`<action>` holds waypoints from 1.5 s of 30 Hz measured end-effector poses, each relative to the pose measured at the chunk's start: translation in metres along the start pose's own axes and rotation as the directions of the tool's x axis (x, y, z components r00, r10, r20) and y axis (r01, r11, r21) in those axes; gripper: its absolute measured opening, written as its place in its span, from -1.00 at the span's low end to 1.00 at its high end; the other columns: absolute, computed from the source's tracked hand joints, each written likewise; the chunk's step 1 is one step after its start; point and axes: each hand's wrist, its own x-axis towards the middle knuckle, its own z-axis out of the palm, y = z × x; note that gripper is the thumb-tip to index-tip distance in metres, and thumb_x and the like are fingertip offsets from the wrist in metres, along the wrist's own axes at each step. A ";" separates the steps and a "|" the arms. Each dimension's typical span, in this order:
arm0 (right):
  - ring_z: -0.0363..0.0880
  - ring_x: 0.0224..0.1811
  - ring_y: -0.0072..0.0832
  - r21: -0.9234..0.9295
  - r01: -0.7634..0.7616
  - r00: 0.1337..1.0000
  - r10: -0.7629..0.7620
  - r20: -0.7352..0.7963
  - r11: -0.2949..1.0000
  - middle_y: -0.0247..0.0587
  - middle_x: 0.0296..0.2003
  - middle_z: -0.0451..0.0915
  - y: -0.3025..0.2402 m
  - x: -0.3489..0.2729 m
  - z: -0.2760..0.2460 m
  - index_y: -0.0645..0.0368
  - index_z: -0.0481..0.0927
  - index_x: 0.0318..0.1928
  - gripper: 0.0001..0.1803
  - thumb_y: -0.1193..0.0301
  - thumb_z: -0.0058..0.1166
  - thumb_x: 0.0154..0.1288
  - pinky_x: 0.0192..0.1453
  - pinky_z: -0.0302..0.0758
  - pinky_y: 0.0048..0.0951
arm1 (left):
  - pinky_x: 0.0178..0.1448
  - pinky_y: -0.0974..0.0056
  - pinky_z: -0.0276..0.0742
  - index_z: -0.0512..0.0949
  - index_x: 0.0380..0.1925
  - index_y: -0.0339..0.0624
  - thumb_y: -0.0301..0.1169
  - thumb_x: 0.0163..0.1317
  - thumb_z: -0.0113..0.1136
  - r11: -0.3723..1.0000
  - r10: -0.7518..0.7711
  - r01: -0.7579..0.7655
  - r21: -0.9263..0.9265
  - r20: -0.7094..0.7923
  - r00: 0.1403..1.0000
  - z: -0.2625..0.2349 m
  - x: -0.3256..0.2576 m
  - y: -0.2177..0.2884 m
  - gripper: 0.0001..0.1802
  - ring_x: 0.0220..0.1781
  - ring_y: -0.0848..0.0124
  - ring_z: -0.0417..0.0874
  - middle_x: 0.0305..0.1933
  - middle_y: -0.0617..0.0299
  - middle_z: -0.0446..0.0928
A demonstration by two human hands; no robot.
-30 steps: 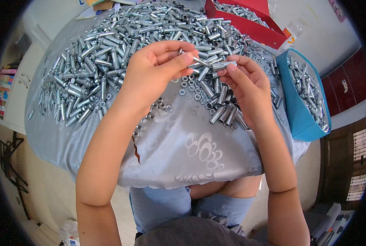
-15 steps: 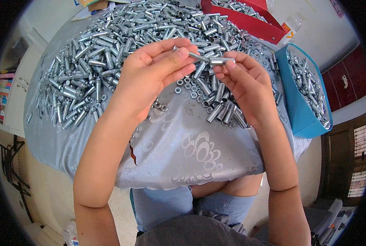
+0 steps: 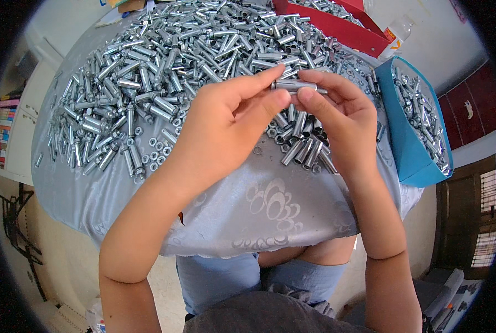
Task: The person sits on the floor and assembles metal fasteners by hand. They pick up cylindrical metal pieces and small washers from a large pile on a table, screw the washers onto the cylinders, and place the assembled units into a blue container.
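A shiny metal sleeve anchor (image 3: 295, 85) lies level between my two hands above the table, its tube-shaped sleeve pointing left to right. My left hand (image 3: 217, 125) pinches its left end with thumb and fingers. My right hand (image 3: 339, 105) grips the other end, the thumb underneath and fingertips behind it. Fingers hide both ends of the piece. Behind and around my hands spreads a large heap of similar metal anchors and sleeves (image 3: 164, 104). Loose hex nuts (image 3: 154, 155) lie at the heap's near edge, left of my hands.
A grey patterned tablecloth (image 3: 270, 222) covers the round table. At the right edge stands a blue fabric bin (image 3: 409, 152) full of metal anchors. Far right are a red box (image 3: 336, 30) with more metal parts and a clear plastic bottle (image 3: 396, 38).
My left hand has moved right, closer to my right hand. The thin bolt that showed between them is now mostly covered by the sleeve.
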 end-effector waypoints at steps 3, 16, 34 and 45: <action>0.53 -0.21 -0.54 0.007 0.020 0.999 -0.020 0.039 1.000 -0.12 -0.23 0.54 -0.004 -0.005 0.002 0.42 0.42 -0.09 -0.69 0.61 0.07 0.12 -0.11 0.48 -0.60 | -0.18 0.47 0.49 0.41 -0.02 -0.37 -0.39 0.20 0.08 0.996 -0.085 0.083 0.027 0.046 0.995 0.000 -0.001 0.008 -0.62 -0.26 0.49 0.59 -0.24 0.14 0.56; 0.53 -0.24 -0.57 -0.166 0.301 0.950 -0.281 0.133 0.939 -0.13 -0.24 0.54 0.007 -0.007 0.007 0.37 0.42 -0.13 -0.81 0.57 -0.11 0.25 -0.15 0.46 -0.60 | -0.36 0.51 0.42 0.51 -0.23 -0.33 -0.35 0.22 0.05 0.995 -0.019 0.017 0.095 0.020 1.000 -0.007 0.003 0.010 -0.75 -0.47 0.57 0.50 -0.42 0.23 0.55; 0.51 -0.33 -0.30 -0.596 0.538 0.842 -0.343 0.417 0.596 -0.17 -0.41 0.55 0.017 0.002 0.000 0.20 0.60 -0.36 -0.87 0.52 0.16 -0.01 -0.26 0.44 -0.42 | -0.67 0.44 -0.01 0.20 -0.72 -0.07 -0.22 0.20 -0.10 0.996 -0.007 -0.047 -0.071 -0.618 0.786 -0.057 0.028 0.007 -0.65 -0.77 0.63 0.08 -0.75 0.43 0.09; 0.38 -0.15 -0.31 -0.741 0.644 0.764 -0.209 0.610 0.191 -0.26 -0.26 0.45 0.038 0.047 0.044 -0.01 0.66 -0.32 -0.79 0.31 0.18 -0.05 -0.06 0.33 -0.34 | -0.58 0.40 0.01 0.31 -0.78 -0.16 -0.22 0.18 -0.08 0.986 -0.036 -0.088 -0.144 -0.689 0.723 -0.077 0.039 -0.022 -0.60 -0.65 0.65 0.12 -0.74 0.46 0.19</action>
